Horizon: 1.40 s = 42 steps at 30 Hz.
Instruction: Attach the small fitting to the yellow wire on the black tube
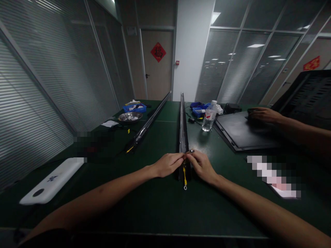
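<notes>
A long, narrow black rail (183,127) with a greyish inner face runs away from me along the table. At its near end my left hand (169,164) and my right hand (202,166) meet, fingertips pinched together over the rail. What lies between the fingers is too small and covered to make out. A small shiny metal piece (191,151) shows at the right hand's fingers; whether it is worn or held I cannot tell. Just below the hands, a yellow-sleeved lead (184,176) ends in a ring terminal (185,188).
Left of me lie a second black rail (148,124), a metal bowl (130,117), a blue tray (134,108) and a white device (53,181). At right stand a water bottle (209,116) and a black panel (245,129), where another person's hand (266,114) rests.
</notes>
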Motion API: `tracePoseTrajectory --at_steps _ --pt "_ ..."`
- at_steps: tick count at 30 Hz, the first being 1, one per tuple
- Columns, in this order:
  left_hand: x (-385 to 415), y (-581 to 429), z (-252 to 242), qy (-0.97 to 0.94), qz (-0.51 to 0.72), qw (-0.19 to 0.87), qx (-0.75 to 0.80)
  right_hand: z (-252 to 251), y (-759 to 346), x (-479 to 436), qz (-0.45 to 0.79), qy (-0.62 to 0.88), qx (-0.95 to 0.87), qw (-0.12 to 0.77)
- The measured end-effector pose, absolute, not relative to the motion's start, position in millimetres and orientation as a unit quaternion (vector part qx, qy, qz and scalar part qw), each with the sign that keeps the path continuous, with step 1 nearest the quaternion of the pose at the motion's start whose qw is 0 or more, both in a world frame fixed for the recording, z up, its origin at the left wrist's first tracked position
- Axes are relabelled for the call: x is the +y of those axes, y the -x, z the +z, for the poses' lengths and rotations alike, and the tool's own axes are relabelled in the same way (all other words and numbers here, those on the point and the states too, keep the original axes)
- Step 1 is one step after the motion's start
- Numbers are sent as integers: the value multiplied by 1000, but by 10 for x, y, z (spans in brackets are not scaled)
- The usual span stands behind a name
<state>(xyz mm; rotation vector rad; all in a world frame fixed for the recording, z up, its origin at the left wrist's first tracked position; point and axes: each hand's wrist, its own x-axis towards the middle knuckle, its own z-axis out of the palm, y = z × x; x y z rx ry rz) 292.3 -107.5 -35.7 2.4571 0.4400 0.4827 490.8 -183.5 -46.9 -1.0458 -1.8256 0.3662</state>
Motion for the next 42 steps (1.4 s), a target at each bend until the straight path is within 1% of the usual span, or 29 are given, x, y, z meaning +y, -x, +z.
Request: tracePoseTrajectory --at_steps 7,17,27,42 --pt "-1085 -2925 -313 -924 175 304 154 -465 -4936 -1832 156 421 -758 473" --pt "-1104 -2962 -343 -923 183 292 172 -424 -4947 -1879 153 430 -749 480" --pt "-1113 -2949 -282 -929 180 283 155 -461 -4975 -1847 163 412 -760 476" --pt "-1060 -2928 -373 -929 193 281 142 -503 -4923 -1823 158 427 -752 477"
